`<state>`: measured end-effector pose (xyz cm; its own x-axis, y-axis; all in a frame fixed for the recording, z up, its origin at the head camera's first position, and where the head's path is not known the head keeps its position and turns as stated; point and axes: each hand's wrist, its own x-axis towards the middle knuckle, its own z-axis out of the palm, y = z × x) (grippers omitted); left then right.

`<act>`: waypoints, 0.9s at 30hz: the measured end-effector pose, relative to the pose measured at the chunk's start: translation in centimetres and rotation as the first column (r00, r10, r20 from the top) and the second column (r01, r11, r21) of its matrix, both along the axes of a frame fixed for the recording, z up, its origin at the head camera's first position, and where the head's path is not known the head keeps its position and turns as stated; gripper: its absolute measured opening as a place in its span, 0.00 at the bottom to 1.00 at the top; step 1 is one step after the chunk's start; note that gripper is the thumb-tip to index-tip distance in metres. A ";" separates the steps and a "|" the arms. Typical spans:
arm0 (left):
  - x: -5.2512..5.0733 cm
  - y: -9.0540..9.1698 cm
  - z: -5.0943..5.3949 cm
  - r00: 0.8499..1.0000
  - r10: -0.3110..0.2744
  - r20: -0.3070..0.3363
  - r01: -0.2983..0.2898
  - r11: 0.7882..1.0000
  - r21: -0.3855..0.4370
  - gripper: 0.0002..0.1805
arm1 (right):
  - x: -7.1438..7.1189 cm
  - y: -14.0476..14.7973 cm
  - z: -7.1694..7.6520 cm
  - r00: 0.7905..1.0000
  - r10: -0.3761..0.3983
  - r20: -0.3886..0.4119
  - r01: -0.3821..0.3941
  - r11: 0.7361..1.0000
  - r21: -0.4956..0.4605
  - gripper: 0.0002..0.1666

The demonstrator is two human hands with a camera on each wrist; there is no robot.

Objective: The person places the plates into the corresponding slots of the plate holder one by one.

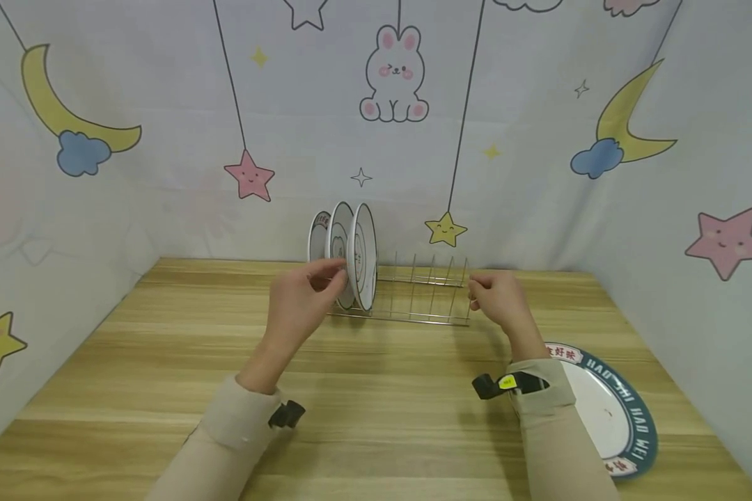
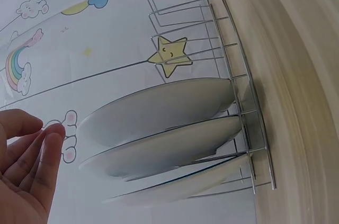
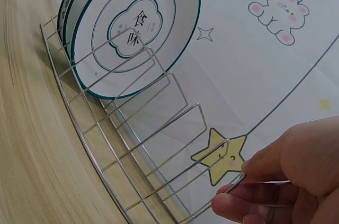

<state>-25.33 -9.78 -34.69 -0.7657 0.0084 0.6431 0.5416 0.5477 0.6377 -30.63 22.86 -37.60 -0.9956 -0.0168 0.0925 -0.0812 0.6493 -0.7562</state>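
A wire dish rack (image 1: 423, 321) stands at the back of the wooden table. In its left part, three white plates with dark rims stand on edge: a front plate (image 1: 366, 243), a middle plate (image 1: 340, 229) and a partly hidden rear plate (image 1: 316, 236). My left hand (image 1: 297, 296) is beside them with loosely bent fingers; the left wrist view shows this hand (image 2: 26, 168) apart from the plates, holding nothing. At the rack's right end, my right hand (image 1: 500, 300) pinches the end wire between thumb and fingers, seen closer in the right wrist view as the hand (image 3: 294, 176).
A large plate (image 1: 643, 424) with a wide teal lettered rim lies flat at the right, partly covered by my right forearm. Behind the table (image 1: 376, 431) hangs a white cloth (image 1: 326, 104) printed with stars, moons and a rabbit; similar cloth lines both sides.
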 end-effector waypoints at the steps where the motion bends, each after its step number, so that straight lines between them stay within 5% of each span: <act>1: 0.0 -0.2 0.1 1.000 0.005 -0.005 -0.005 1.000 0.003 0.10 | 0.0 0.0 0.0 1.000 0.001 -0.002 -0.001 1.000 0.002 0.19; 12: -0.6 -1.8 0.8 0.999 0.034 -0.005 -0.033 0.996 0.088 0.10 | -0.1 -0.2 0.2 1.000 0.010 -0.026 -0.010 1.000 0.015 0.17; 22: -1.2 -3.2 0.7 0.997 0.055 0.059 -0.062 0.990 0.123 0.11 | -0.1 0.1 0.3 1.000 0.002 -0.019 -0.001 0.998 0.057 0.16; 27: -1.6 -4.2 0.6 0.990 0.001 0.138 -0.027 0.982 0.188 0.13 | -0.2 0.2 0.4 1.000 0.016 -0.008 -0.015 0.998 0.065 0.17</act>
